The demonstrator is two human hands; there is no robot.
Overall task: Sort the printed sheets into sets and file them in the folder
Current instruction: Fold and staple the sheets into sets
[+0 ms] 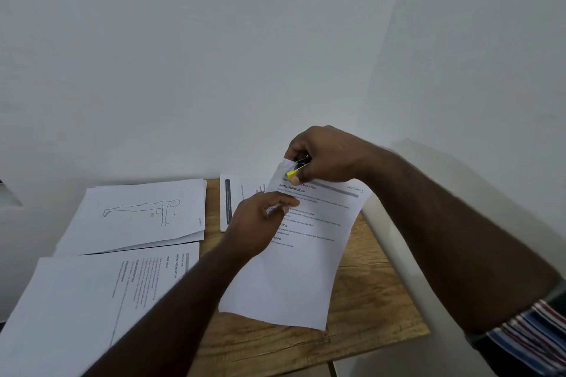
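A set of printed sheets (294, 269) headed "INITIAL SCENE SETUP" is held up over the wooden table (361, 309). My left hand (260, 223) pinches its left edge near the top. My right hand (324, 156) grips a yellow binder clip (292, 174) at the set's top left corner. A stack with a line drawing of a plank figure (137, 217) lies at the back left. Another printed stack (85, 300) lies at the front left, partly under my left forearm. No folder is in view.
A further white sheet (239, 202) lies at the back of the table, partly behind the held set. A white wall stands close behind. A white rounded rail or chair edge (395, 254) runs along the table's right side.
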